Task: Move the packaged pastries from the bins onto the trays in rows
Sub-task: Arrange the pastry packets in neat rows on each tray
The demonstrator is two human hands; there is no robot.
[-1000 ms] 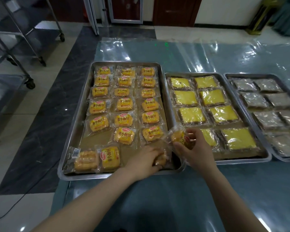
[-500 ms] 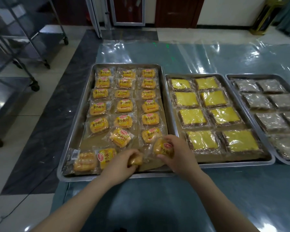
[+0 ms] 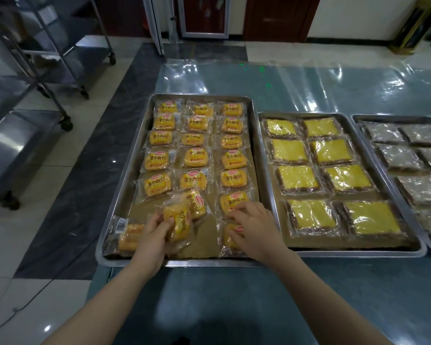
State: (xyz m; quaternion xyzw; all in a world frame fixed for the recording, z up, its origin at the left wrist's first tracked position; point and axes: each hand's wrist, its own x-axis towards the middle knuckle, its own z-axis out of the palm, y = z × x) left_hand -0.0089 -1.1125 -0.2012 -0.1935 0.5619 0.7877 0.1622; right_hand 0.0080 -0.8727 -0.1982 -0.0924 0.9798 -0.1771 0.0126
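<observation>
A steel tray point(image 3: 125, 195) on the left holds rows of small orange bread packets in clear wrap. My left hand point(image 3: 153, 232) grips one orange packet point(image 3: 179, 221) near the tray's front, lifted and tilted over a neighbouring packet point(image 3: 197, 202). My right hand point(image 3: 255, 226) lies with fingers spread on a packet point(image 3: 233, 235) at the tray's front right corner, fingertips touching the packet above point(image 3: 232, 199). One packet point(image 3: 130, 236) lies face down at the front left corner.
A middle tray point(image 3: 266, 195) carries yellow-topped cake packets in two columns. A right tray point(image 3: 358, 120) holds grey-wrapped packets. All stand on a table under clear plastic sheet point(image 3: 259, 80). Steel carts point(image 3: 47, 58) stand on the floor to the left.
My left hand has picked up a packet and shifted left and up over the tray's front row. My right hand has set its packet down at the front right corner and now rests on it.
</observation>
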